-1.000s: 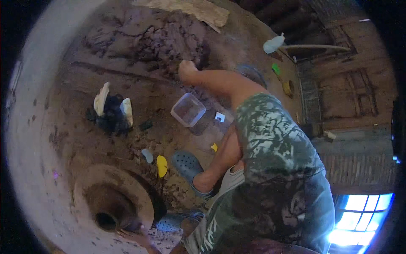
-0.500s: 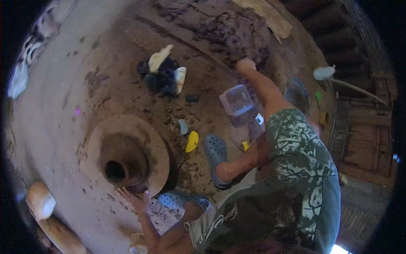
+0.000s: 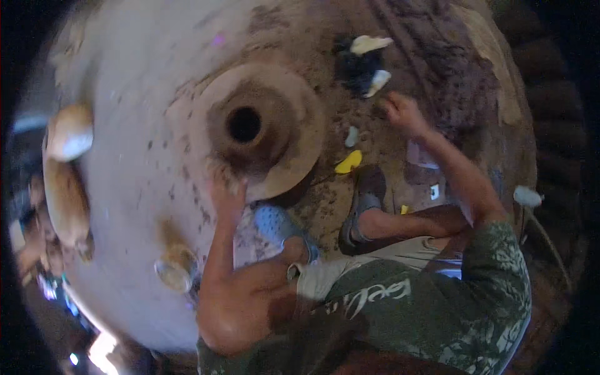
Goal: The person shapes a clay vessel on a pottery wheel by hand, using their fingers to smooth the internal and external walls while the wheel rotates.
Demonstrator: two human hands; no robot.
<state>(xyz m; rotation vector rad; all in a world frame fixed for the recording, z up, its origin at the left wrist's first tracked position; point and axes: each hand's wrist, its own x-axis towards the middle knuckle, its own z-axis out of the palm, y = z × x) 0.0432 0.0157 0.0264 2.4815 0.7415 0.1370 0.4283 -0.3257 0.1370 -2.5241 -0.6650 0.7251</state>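
Note:
A brown clay pot (image 3: 265, 147) with a round dark mouth stands on a flat round disc (image 3: 306, 134), left of centre. At the disc's near left edge is my left hand (image 3: 228, 194), its fingers stretched toward the pot's base; blur hides whether they touch it. My right hand (image 3: 405, 115) is curled closed in the air, near the dark cloth heap. Whatever it may hold cannot be made out. A yellow kidney-shaped scraper (image 3: 348, 162) and a small pale grey piece (image 3: 352, 136) lie on the ground between the disc and my right hand.
A dark heap (image 3: 361, 69) with pale pieces on it lies at the far right, beside a broad clay mound (image 3: 459, 69). A clear plastic tub (image 3: 422, 155) is partly behind my right forearm. Near left sits a jar-like container (image 3: 177, 272); long tan gourd-like objects (image 3: 65, 194) lie farther left.
My right hand has come away from the clay mound toward the pot. My left hand stays by the disc's edge. The view has swung left, shifting everything rightward.

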